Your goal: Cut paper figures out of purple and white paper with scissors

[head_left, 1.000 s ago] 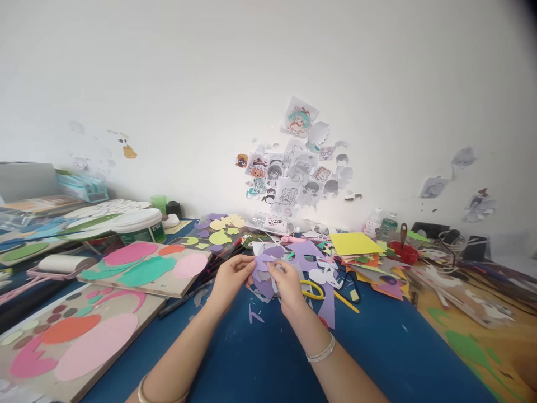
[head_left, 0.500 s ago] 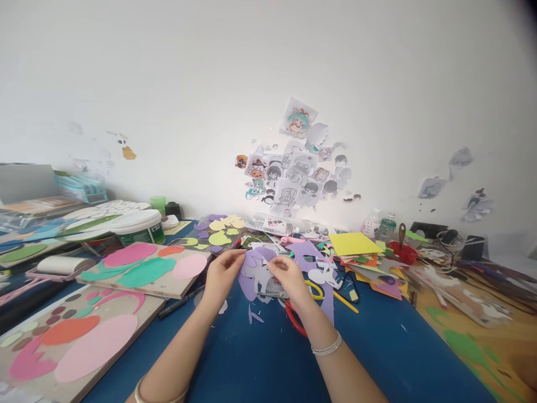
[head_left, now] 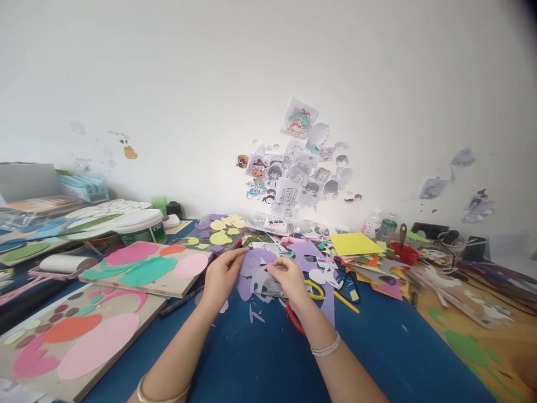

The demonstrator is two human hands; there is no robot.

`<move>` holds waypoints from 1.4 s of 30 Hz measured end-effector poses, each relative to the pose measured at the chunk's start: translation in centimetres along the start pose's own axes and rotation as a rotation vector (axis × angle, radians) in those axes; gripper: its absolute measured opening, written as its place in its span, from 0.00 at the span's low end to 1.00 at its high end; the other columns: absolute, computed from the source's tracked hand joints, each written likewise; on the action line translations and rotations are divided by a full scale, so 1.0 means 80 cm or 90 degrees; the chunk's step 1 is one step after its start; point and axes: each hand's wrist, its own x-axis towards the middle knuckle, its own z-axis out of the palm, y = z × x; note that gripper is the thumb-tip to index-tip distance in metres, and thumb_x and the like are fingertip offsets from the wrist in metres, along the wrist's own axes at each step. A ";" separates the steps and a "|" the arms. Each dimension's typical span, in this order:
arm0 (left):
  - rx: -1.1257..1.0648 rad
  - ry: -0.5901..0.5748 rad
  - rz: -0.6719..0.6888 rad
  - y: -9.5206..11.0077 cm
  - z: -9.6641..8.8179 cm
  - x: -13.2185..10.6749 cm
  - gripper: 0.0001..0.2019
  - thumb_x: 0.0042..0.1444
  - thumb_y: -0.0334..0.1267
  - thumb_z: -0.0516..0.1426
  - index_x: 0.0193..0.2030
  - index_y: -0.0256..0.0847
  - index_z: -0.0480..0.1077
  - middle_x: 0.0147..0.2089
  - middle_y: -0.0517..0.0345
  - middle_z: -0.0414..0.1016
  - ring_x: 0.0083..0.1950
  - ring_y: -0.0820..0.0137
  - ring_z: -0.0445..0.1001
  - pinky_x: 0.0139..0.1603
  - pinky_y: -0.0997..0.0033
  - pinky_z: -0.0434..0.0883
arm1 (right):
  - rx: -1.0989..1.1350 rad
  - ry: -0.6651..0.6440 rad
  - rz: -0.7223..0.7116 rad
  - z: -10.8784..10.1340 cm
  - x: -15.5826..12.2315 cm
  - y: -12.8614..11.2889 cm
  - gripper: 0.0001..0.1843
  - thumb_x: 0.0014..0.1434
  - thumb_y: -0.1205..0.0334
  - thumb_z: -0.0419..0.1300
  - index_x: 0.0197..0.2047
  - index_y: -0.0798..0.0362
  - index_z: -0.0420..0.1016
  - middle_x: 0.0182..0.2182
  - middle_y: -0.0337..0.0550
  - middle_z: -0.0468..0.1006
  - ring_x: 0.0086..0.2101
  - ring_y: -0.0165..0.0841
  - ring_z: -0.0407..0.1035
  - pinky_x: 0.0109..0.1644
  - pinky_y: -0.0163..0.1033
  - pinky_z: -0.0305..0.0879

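Observation:
Purple paper cutouts are pinched between my two hands above the blue table; a greyish-lilac piece with cut edges lies among them. My left hand is closed on the paper's left edge, thumb against fingertips. On the other side, my right hand pinches the right part. Beneath and beside my right hand lie scissors with a red handle and a yellow handle loop. Small purple scraps rest on the table just below the paper. How the sheets overlap between my fingers is hard to make out.
Boards with pink, orange and teal paper shapes stand at left, near a white-lidded tub. Stacked coloured paper, a red bowl and a yellow stick are at right. Drawings hang on the wall behind.
Both hands keep their pinch on the purple paper, which has shifted and tilted very slightly. The view has moved a little; everything else lies as before.

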 end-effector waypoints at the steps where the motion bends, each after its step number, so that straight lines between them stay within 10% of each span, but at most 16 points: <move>1: 0.004 -0.007 0.010 0.001 0.000 0.000 0.16 0.55 0.45 0.50 0.43 0.46 0.74 0.45 0.56 0.76 0.46 0.61 0.71 0.42 0.70 0.67 | 0.001 0.012 -0.007 -0.001 0.001 0.000 0.13 0.42 0.55 0.63 0.25 0.54 0.66 0.20 0.34 0.67 0.22 0.28 0.61 0.26 0.33 0.56; 8: -0.038 -0.098 0.086 0.002 0.009 -0.001 0.16 0.55 0.43 0.49 0.42 0.43 0.75 0.42 0.52 0.77 0.44 0.62 0.72 0.46 0.67 0.68 | 0.005 -0.022 -0.026 -0.002 0.000 -0.007 0.17 0.41 0.53 0.66 0.33 0.54 0.74 0.34 0.45 0.76 0.38 0.39 0.69 0.36 0.38 0.65; 25: -0.162 -0.167 -0.075 0.011 0.009 0.000 0.19 0.49 0.53 0.54 0.33 0.39 0.75 0.28 0.55 0.76 0.28 0.64 0.73 0.23 0.74 0.65 | -0.039 -0.089 -0.061 0.001 0.001 -0.001 0.12 0.42 0.56 0.64 0.28 0.55 0.72 0.22 0.37 0.72 0.21 0.31 0.65 0.26 0.36 0.63; 42: -0.019 -0.144 0.011 0.005 0.010 0.001 0.14 0.51 0.48 0.53 0.27 0.41 0.74 0.29 0.57 0.76 0.29 0.66 0.70 0.29 0.74 0.63 | -0.062 -0.040 -0.073 -0.005 0.005 -0.001 0.10 0.43 0.57 0.63 0.27 0.55 0.74 0.26 0.42 0.75 0.31 0.37 0.70 0.37 0.40 0.65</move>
